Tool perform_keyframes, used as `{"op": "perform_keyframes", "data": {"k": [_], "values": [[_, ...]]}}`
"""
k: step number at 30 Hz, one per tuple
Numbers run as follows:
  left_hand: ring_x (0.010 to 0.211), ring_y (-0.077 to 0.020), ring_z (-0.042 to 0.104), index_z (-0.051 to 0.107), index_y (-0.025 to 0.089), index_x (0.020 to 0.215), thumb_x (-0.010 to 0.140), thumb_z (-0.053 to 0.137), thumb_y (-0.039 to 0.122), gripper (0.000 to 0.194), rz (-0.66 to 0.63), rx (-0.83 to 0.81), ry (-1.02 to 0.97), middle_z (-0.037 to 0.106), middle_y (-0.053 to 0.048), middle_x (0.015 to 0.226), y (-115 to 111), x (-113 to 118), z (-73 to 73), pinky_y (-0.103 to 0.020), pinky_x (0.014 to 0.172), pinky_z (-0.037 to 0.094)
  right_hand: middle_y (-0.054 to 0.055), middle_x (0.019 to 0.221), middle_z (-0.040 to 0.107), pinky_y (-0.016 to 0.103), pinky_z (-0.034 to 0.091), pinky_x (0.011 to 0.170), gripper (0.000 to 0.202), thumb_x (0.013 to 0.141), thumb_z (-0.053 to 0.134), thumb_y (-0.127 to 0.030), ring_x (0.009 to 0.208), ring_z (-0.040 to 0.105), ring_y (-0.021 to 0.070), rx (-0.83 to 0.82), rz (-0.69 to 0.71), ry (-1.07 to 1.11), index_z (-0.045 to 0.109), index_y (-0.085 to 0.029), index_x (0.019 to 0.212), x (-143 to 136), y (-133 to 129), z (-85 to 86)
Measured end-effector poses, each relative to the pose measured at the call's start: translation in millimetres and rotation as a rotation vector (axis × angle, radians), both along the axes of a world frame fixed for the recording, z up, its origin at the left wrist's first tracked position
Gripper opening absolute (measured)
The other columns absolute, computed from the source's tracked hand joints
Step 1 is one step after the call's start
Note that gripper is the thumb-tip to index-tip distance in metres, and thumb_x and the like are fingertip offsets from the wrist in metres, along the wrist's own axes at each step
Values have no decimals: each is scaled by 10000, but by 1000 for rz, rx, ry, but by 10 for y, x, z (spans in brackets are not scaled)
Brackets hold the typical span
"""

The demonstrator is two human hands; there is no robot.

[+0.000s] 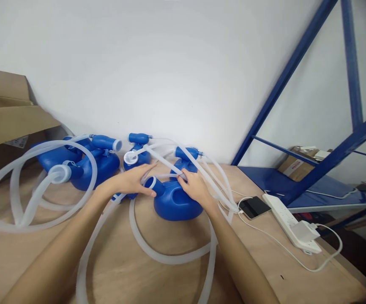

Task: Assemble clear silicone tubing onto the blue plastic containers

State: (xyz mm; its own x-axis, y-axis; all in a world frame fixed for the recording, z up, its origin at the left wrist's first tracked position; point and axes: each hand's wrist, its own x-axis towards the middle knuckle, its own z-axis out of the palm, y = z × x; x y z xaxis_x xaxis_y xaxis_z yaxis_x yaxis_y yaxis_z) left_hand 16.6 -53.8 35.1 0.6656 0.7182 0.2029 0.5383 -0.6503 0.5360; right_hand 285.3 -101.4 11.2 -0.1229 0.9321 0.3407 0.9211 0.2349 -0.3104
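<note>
Left hand [135, 180], fingers parted, and right hand [195, 185], curled, grip unclear, at one central blue jug [177, 206]; leftward, one tube [37, 197] enters another jug [102, 169].

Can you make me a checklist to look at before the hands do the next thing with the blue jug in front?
1. Front blue jug sits on the table: ok.
2. Jug's mouth is uncovered: ok.
3. Both hands are close: ok. The left hand is by the mouth, the right hand over the top.
4. White hoses are neatly apart: not ok, they loop and cross.
5. Phone and power strip are off to the right of the jug: ok.
6. Jug is empty inside: cannot tell.
</note>
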Motion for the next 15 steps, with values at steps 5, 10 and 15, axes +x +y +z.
{"op": "perform_keyframes", "data": {"k": [5,10,15], "values": [[1143,-348,721,359,204,1609,899,654,643,885,321,-85,-440,679,-176,1363,-99,89,315,-494,943,601,73,1055,765,289,419,800,194,1091,493,-297,969,707,233,41,102,-152,646,-194,1032,79,-58,125],[915,-252,765,547,153,1445,919,677,518,653,311,-153,-820,762,-81,975,-217,145,452,-400,833,633,52,1049,776,288,432,797,168,1085,514,-288,952,715,229,20,198,-131,663,-212,1079,236,-159,328],[837,-243,755,698,176,1103,822,811,508,450,288,-90,-832,732,-58,905,-297,82,521,-332,703,631,56,979,776,312,441,760,198,1072,522,-272,902,709,249,34,215,-57,693,-208,1149,213,-256,450]]}}
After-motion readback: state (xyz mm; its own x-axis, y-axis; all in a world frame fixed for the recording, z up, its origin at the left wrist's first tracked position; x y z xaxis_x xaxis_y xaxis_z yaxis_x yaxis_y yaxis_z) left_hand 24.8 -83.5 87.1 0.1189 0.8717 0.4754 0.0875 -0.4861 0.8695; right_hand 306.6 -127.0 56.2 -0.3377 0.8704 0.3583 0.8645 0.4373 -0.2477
